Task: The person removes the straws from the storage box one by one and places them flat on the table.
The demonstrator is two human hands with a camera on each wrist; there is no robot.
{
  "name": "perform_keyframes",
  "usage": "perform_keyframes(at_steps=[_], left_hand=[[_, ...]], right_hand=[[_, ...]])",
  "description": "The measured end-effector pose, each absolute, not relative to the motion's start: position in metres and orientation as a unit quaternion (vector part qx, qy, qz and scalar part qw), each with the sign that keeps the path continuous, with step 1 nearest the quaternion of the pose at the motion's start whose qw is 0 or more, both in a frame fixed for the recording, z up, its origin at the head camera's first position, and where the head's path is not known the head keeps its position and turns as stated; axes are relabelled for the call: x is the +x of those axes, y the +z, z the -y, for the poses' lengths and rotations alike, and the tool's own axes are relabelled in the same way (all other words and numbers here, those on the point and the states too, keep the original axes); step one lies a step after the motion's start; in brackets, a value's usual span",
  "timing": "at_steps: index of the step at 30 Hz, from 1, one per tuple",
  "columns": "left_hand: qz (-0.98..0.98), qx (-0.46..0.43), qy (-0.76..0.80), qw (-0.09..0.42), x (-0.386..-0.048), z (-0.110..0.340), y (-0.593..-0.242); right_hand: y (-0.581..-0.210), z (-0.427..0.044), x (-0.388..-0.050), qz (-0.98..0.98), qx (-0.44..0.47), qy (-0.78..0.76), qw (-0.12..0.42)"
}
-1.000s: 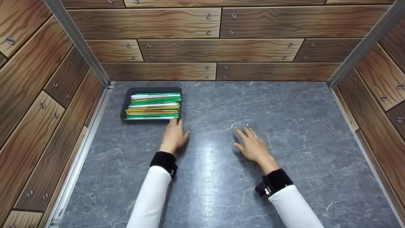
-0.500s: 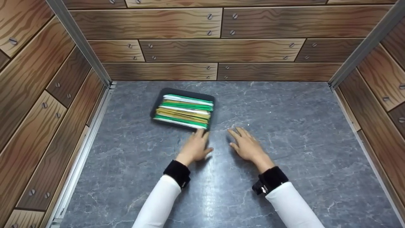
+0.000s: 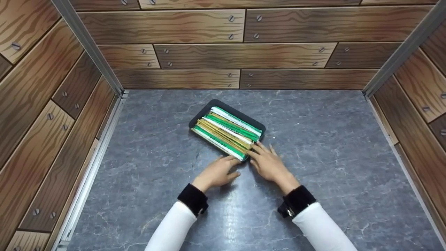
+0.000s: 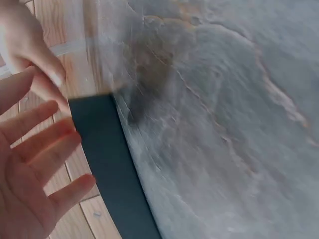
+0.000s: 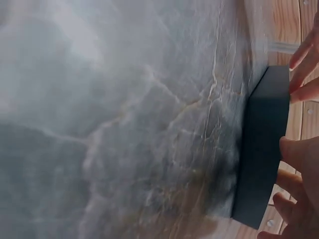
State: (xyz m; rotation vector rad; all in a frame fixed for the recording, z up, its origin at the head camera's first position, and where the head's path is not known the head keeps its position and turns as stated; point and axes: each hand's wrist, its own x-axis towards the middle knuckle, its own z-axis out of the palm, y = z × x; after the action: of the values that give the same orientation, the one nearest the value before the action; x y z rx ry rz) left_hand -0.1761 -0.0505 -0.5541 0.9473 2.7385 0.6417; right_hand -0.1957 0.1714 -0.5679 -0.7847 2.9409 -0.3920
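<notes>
A black tray point(image 3: 205, 108) sits turned at a slant on the grey marbled table. Side by side in it lie long, slim green, white and gold packets point(image 3: 226, 130) with dark print. My left hand point(image 3: 217, 172) is by the tray's near corner, its fingertips at the rim; in the left wrist view its fingers point(image 4: 55, 154) are spread and slightly bent. Against the tray's right side is my right hand point(image 3: 270, 164), fingers reaching the edge. The right wrist view has its thumb point(image 5: 294, 149) at the top of the tray wall point(image 5: 264, 144).
Wood-patterned panels point(image 3: 296, 55) enclose the table at the back and both sides. Grey metal strips run along the corners. The marbled tabletop point(image 3: 331, 157) extends to the right of the tray and in front of it.
The tray has slid from the back left toward the middle and turned clockwise, with my left hand at its near edge. My right hand has moved slightly left and now meets the tray.
</notes>
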Motion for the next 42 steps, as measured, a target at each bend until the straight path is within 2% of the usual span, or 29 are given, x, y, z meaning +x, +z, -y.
perform_keyframes(at_steps=[3,7,11,17,29,33,37,42], left_hand=[[-0.926,0.285,0.245,0.046,-0.176,0.06,-0.557],[-0.945,0.214,0.244,-0.034,-0.179,0.073,-0.563],[-0.96,0.155,0.225,-0.067,-0.18,0.079,-0.57],[-0.969,0.142,0.199,-0.028,-0.182,0.078,-0.576],[-0.97,0.153,0.178,0.065,-0.208,0.082,-0.574],[-0.969,0.135,0.195,0.07,-0.213,0.078,-0.574],[-0.964,0.093,0.24,0.062,-0.213,0.072,-0.574],[-0.952,0.067,0.295,0.049,-0.211,0.065,-0.576]], right_hand=[[-0.565,-0.173,-0.184,-0.954,-0.268,-0.128,0.031],[-0.561,-0.176,-0.168,-0.952,-0.28,-0.125,0.01],[-0.561,-0.178,-0.157,-0.947,-0.294,-0.124,-0.026],[-0.561,-0.176,-0.146,-0.942,-0.305,-0.128,-0.059],[-0.564,-0.166,-0.133,-0.931,-0.328,-0.152,-0.058],[-0.563,-0.162,-0.133,-0.928,-0.334,-0.158,-0.053],[-0.559,-0.158,-0.135,-0.927,-0.332,-0.174,-0.02],[-0.554,-0.156,-0.15,-0.939,-0.279,-0.199,0.009]])
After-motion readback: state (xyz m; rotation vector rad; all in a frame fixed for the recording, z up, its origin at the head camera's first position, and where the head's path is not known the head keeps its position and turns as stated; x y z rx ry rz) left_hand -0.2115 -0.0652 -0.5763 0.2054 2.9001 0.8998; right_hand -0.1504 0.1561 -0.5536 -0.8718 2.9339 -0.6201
